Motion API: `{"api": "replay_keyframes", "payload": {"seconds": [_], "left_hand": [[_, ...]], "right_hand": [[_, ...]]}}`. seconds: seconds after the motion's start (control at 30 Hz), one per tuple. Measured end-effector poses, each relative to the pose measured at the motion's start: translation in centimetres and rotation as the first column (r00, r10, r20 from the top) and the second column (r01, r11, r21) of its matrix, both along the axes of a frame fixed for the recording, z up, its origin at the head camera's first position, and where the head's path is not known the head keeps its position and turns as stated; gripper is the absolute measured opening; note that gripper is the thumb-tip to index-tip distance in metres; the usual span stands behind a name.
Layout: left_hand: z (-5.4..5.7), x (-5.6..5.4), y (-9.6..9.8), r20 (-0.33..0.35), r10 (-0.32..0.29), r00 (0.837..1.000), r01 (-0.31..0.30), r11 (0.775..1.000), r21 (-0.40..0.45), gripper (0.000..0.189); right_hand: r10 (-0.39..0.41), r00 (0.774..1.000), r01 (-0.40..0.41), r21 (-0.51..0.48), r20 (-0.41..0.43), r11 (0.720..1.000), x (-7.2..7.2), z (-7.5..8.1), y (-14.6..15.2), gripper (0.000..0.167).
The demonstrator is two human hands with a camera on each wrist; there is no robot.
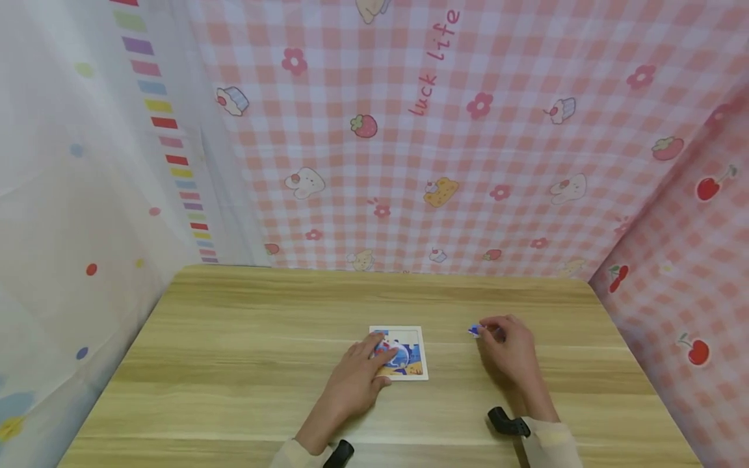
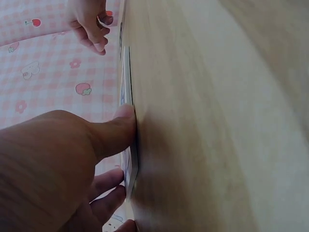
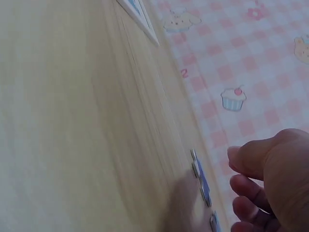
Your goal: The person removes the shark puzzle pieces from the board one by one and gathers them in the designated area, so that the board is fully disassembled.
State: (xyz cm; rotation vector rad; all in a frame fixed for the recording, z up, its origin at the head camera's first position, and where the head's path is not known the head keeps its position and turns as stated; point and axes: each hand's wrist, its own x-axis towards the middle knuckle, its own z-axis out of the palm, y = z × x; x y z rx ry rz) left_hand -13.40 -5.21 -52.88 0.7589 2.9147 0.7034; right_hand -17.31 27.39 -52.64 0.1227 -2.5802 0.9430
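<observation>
A small square jigsaw puzzle [image 1: 414,359] in a white frame lies on the wooden table, its blue picture partly filled with a pale gap along the top. My left hand [image 1: 355,376] rests on its left side, index and middle fingers stretched over the picture. In the left wrist view the thumb [image 2: 118,128] touches the frame's edge. To the right of the puzzle, my right hand [image 1: 510,344] hovers with bent fingers beside a loose blue puzzle piece [image 1: 474,331]. The right wrist view shows that piece [image 3: 202,180] lying on the table below the fingertips, apart from them.
Another loose piece [image 3: 215,222] lies close to the first, under the right hand. The wooden table [image 1: 234,364] ends at a pink checked cloth [image 1: 398,162] behind. Cloth also hangs at the left [image 1: 82,214] and right sides.
</observation>
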Motion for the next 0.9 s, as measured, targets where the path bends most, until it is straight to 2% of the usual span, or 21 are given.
{"api": "replay_keyframes", "payload": {"seconds": [0.23,0.43,0.63,0.9], "left_hand": [[0.0,0.0,-0.3,-0.016,-0.011,1.000,0.012,0.999,0.042,0.050],[0.1,0.0,-0.2,0.010,-0.009,1.000,0.008,0.999,0.054,0.050],[0.4,0.2,-0.6,0.011,-0.006,1.000,0.006,0.999,0.044,0.049],[0.1,0.5,-1.3,0.018,0.012,1.000,-0.013,0.998,0.055,0.050]], "right_hand": [[0.030,0.999,-0.029,-0.028,0.017,0.999,0.5,-0.4,-1.5,0.014],[0.074,0.996,-0.072,-0.046,0.041,0.996,0.7,-0.6,-2.5,0.016],[0.101,0.991,-0.096,-0.054,0.091,0.994,0.9,-0.3,-3.9,0.018],[0.130,0.979,-0.116,-0.092,0.159,0.989,1.0,0.1,-5.8,0.022]]}}
